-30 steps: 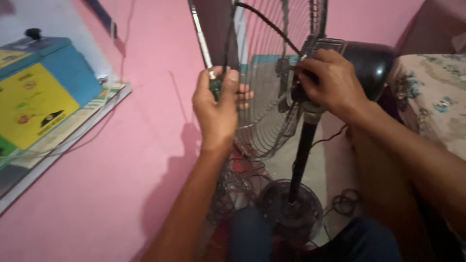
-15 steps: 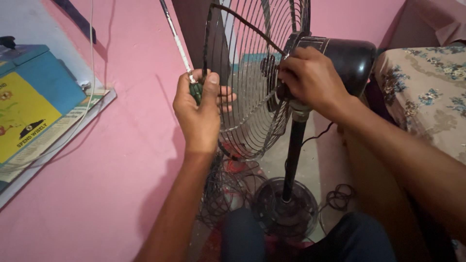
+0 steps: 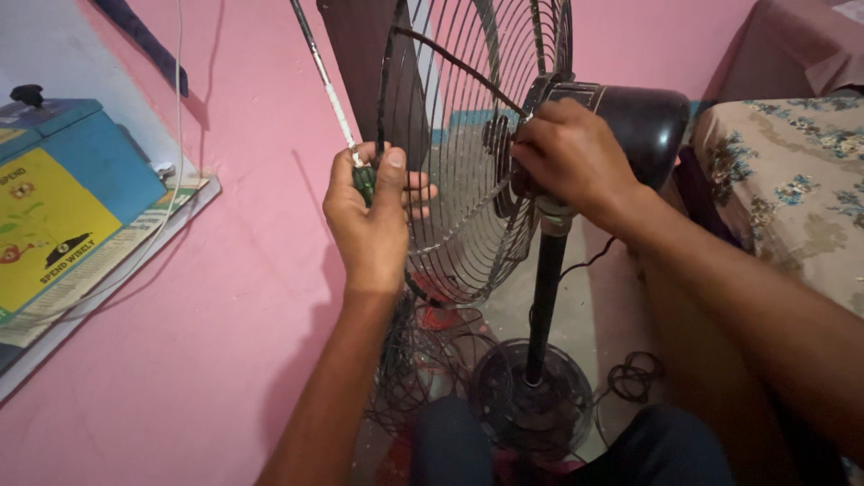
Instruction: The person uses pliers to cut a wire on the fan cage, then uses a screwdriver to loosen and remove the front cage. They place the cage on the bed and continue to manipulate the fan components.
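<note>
Both hands drifted left across view; left hand (image 3: 367,211) fingers wrapped round screwdriver (image 3: 335,106) beside grille (image 3: 468,180) rim; right hand (image 3: 567,157) fingers clasp hub behind grille. Best steady grille, keep tool straight.

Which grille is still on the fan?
The upright grille, gripped at its rim by the left hand and fixed ahead of the motor. The other grille lies on the floor.

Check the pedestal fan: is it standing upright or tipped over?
Upright. The fan's pole rises straight from its round base on the floor, with the wire guard and motor housing on top.
</note>
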